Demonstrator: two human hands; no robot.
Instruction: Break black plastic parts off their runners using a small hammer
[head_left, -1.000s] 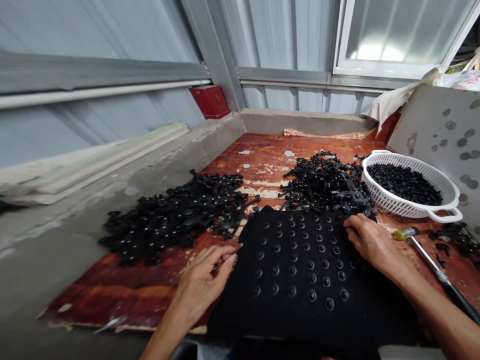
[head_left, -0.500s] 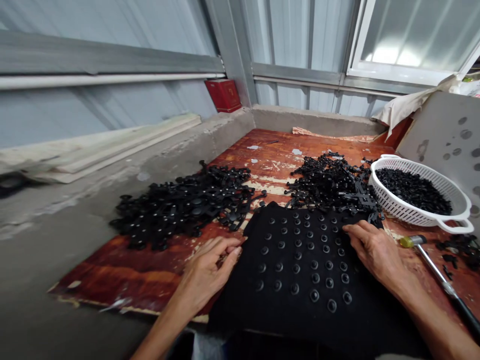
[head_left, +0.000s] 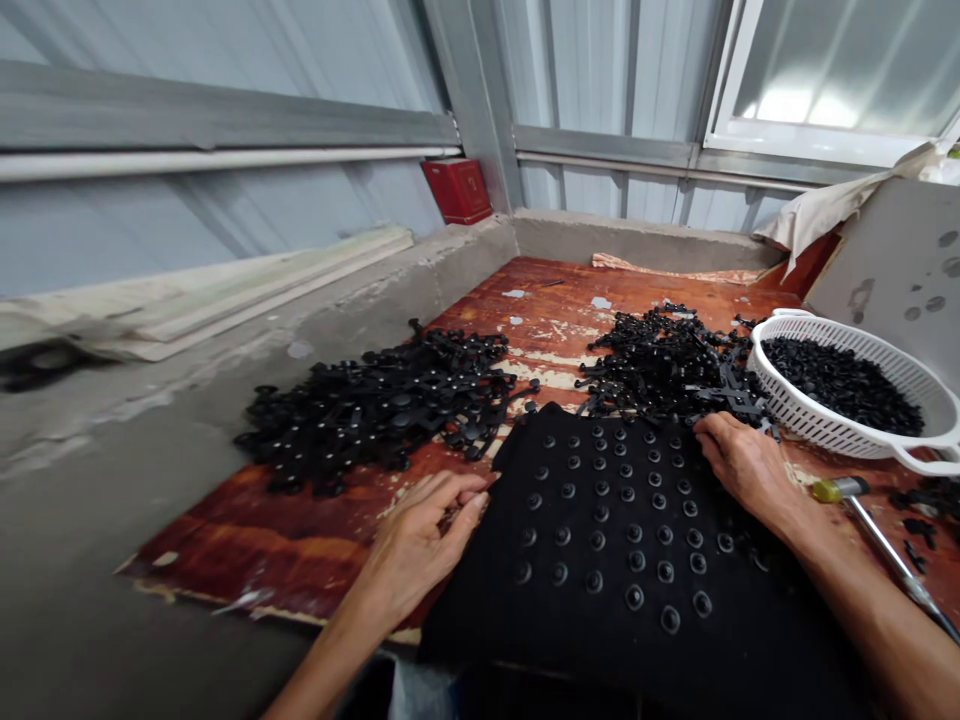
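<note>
A black cloth [head_left: 555, 630] lies at the near edge of the table, with rows of small round black discs [head_left: 601, 513] on it, each with a raised centre. By the cloth's left edge is my left hand [head_left: 429, 525], its fingers curled and the thumb pressed towards them; whatever is between them is hidden. My right hand [head_left: 746, 470] rests over the cloth's far right corner, fingertips together beside the end disc of a row. What they pinch there cannot be made out. My right forearm covers part of the cloth's right side.
Tangled black jointed parts are heaped on the left [head_left: 375, 410], with another heap [head_left: 667, 360] behind the cloth. A white basket [head_left: 802, 405] of small black pieces stands at right. A yellow-headed hammer [head_left: 840, 488] lies near my right forearm. Concrete ledge [head_left: 225, 470] borders the table's left.
My right hand has shifted slightly away from me along the cloth's right edge, and a disc beside the forearm now shows clearly. My left hand stays by the left edge. The view has shifted a little.
</note>
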